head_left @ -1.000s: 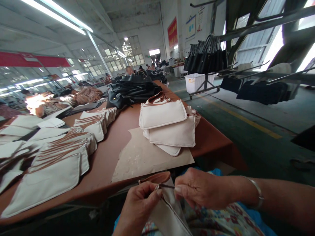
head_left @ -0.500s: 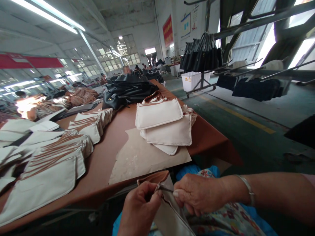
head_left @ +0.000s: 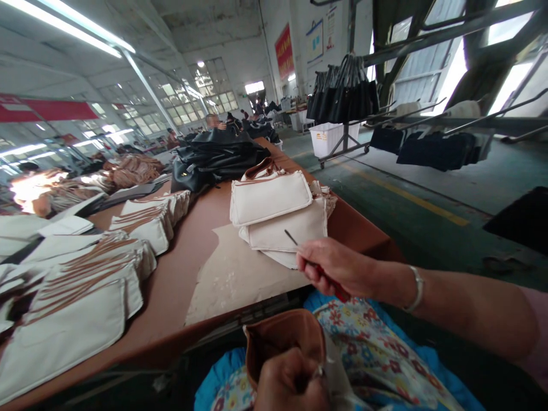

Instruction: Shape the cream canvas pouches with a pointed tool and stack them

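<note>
My right hand (head_left: pixel 338 268) is raised over the near edge of the table, closed around a red-handled screwdriver (head_left: pixel 291 238) whose thin dark shaft points up and to the left. Low in front of me, my left hand (head_left: pixel 291 382) is closed on the rim of a cream pouch with a brown lining (head_left: pixel 285 331). The mouth of the pouch gapes upward and its lower part is hidden by the hand and the frame edge. A small metal piece shows beside the left fingers. Beneath the pouch lies a floral apron (head_left: pixel 368 342) with blue edging.
Stacked cream pouches (head_left: pixel 274 200) lie on the brown table (head_left: pixel 180 268), partly over a sheet of brown paper (head_left: pixel 231 279). Rows of cream panels (head_left: pixel 85 308) line the left. Black bags (head_left: pixel 218 154) are heaped farther back. A rack with hanging black bags (head_left: pixel 342 97) stands right.
My right hand has lifted the screwdriver up and away from the pouch. My left hand has moved lower and right, and the pouch now shows its open brown inside.
</note>
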Motion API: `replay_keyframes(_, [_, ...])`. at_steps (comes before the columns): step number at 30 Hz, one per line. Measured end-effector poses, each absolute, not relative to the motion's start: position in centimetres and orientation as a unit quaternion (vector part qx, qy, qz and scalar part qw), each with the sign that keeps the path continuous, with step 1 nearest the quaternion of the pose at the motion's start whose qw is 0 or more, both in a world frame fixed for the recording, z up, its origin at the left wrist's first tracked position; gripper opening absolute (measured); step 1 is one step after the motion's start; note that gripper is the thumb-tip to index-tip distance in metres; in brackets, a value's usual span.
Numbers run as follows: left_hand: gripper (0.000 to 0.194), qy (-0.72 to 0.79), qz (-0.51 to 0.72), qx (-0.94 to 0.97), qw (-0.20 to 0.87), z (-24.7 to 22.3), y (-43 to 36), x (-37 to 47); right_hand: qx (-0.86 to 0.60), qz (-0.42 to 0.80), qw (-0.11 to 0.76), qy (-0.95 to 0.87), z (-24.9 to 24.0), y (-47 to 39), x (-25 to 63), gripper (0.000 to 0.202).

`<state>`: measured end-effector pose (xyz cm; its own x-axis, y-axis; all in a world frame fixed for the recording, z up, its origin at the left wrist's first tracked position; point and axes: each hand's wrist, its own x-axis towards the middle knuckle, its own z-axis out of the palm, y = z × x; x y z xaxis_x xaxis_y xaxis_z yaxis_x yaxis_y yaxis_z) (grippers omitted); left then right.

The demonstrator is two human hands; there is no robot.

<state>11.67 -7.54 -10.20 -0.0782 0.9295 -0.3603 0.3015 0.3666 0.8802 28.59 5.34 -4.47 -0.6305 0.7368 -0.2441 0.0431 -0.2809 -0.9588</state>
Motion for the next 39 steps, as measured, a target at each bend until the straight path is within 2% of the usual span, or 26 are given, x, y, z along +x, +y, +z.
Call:
replay_keyframes(4, [0.024,0.65,0.387,0.382,0.53,-7.4,-6.3,10.1,-0.327,0.591,0.266,-0.687,-2.0,7.4,29.4,0.034])
replay_keyframes(8, [0.025,0.625,0.372,0.386,0.567,-5.1,-5.1,8.5,-0.26,0.496,0.293,-0.775,-3.5,7.4,28.1,0.022])
replay_keyframes(10, [0.023,0.62,0.363,0.395,0.573,-4.8,-4.8,8.1,-0.211,0.518,0.263,-0.786,-4.5,7.5,27.0,0.022])
replay_keyframes(16, [0.018,0.612,0.329,0.434,0.574,-4.2,-3.9,6.5,-0.102,0.682,0.126,-0.713,-6.2,8.2,24.9,0.027])
replay_keyframes(20, [0.019,0.619,0.273,0.483,0.556,-3.4,-3.3,5.5,-0.078,0.675,0.153,-0.718,-6.9,8.0,24.5,0.031])
replay_keyframes(26, [0.023,0.618,0.215,0.59,0.472,-2.6,-2.6,6.0,-0.169,0.589,0.214,-0.761,-7.1,6.4,23.8,0.013])
replay_keyframes(29, [0.028,0.651,0.215,0.573,0.448,-2.9,-2.6,6.3,-0.225,0.551,0.221,-0.772,-6.8,5.9,23.8,0.009])
replay_keyframes(33, [0.033,0.673,0.246,0.51,0.476,-3.7,-3.0,6.4,-0.235,0.572,0.222,-0.754,-6.9,5.6,24.1,0.01])
replay_keyframes(39, [0.026,0.641,0.28,0.525,0.486,-4.5,-3.8,6.5,-0.196,0.622,0.213,-0.728,-7.3,5.2,24.4,0.018])
